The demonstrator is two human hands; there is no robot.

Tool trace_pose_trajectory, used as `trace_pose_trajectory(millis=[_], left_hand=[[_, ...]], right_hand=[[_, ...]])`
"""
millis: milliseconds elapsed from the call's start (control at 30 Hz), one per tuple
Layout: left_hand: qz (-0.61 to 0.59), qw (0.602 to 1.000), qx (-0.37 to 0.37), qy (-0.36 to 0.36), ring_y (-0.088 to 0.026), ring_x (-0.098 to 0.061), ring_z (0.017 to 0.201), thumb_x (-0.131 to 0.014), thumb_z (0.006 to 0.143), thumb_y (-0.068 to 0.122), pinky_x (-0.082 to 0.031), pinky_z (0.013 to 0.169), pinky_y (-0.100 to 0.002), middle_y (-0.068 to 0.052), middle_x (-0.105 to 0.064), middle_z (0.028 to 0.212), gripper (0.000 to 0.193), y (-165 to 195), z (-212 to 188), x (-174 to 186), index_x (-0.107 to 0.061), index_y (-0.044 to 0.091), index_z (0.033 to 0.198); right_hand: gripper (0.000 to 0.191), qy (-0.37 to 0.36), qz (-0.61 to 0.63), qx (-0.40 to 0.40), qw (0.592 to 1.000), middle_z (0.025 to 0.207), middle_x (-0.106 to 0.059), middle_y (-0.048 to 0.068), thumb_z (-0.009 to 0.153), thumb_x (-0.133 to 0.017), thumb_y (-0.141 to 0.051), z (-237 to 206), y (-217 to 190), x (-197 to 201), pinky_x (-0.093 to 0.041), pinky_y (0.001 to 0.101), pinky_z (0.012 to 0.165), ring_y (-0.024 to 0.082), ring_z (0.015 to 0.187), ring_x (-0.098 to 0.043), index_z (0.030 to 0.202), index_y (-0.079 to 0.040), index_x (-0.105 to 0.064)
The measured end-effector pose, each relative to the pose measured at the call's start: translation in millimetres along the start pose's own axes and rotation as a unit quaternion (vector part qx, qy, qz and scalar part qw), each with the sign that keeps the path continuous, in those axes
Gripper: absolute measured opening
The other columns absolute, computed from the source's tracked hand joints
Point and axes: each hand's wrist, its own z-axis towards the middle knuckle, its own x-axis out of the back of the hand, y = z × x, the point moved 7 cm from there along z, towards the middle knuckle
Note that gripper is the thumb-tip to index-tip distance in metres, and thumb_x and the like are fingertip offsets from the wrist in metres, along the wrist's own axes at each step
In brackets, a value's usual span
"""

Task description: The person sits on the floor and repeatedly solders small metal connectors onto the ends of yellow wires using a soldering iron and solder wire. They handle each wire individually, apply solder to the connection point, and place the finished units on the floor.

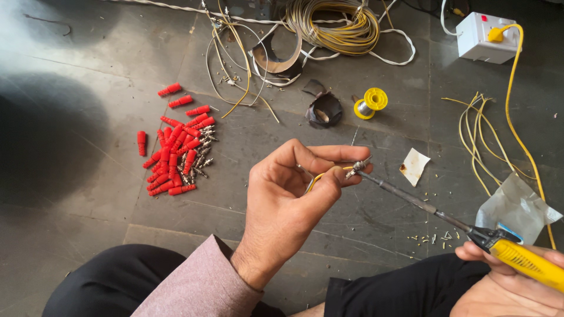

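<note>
Two hands: slim metal-tipped iron (446, 217) touches pinched connector (356, 168).

The head camera is looking steeply down from close above the person's lap, facing forward over the dark floor (88, 70) toward the wire coil (341, 26).

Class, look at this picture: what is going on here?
A person sits on the floor. The left hand pinches a small metal plug on a yellow wire. The right hand holds a yellow soldering iron, its tip against the plug. Red caps and a solder spool lie on the floor.
</note>
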Motion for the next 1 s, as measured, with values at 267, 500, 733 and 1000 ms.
trace_pose_trajectory(millis=[267,500,733,1000], left_hand=[[-0.012,1.0,0.002,-0.005,-0.032,-0.071,0.116,-0.055,0.096,-0.013,-0.061,0.104,-0.044,-0.032,-0.068,0.127,0.013,0,0,0,-0.052,-0.002,0.089],[-0.019,1.0,0.001,-0.003,-0.033,-0.071,0.115,-0.056,0.098,-0.012,-0.062,0.102,-0.044,-0.033,-0.068,0.127,0.014,-1,0,4,-0.053,-0.002,0.089],[-0.045,0.999,0.017,0.009,-0.038,-0.072,0.113,-0.057,0.1,-0.009,-0.063,0.098,-0.046,-0.034,-0.068,0.125,0.015,-4,3,8,-0.051,-0.001,0.088],[-0.074,0.994,0.06,0.058,-0.043,-0.074,0.108,-0.057,0.098,-0.006,-0.063,0.095,-0.052,-0.034,-0.069,0.124,0.016,-7,4,17,-0.051,0.004,0.086]], right_hand=[[0.059,0.1,-0.076,0.047,0.991,0.095,-0.062,0.043,0.113,-0.035,-0.029,-15,-23,-14,-0.059,0.0483,0.074,0.047,0.078,-0.066,0.117,0.027,-0.053],[0.052,0.144,0.154,0.303,0.929,0.117,-0.06,0.024,0.117,-0.043,-0.039,-38,-30,-44,-0.057,0.0373,0.093,0.032,0.104,-0.064,0.128,0.012,-0.052],[0.048,0.158,0.242,0.254,0.923,0.121,-0.058,0.02,0.119,-0.043,-0.036,-22,-8,-19,-0.053,0.0374,0.103,0.03,0.112,-0.061,0.13,0.01,-0.051],[0.044,0.161,0.309,0.21,0.913,0.127,-0.056,0.016,0.122,-0.042,-0.033,-13,-16,-23,-0.048,0.0375,0.115,0.028,0.12,-0.058,0.131,0.009,-0.05]])
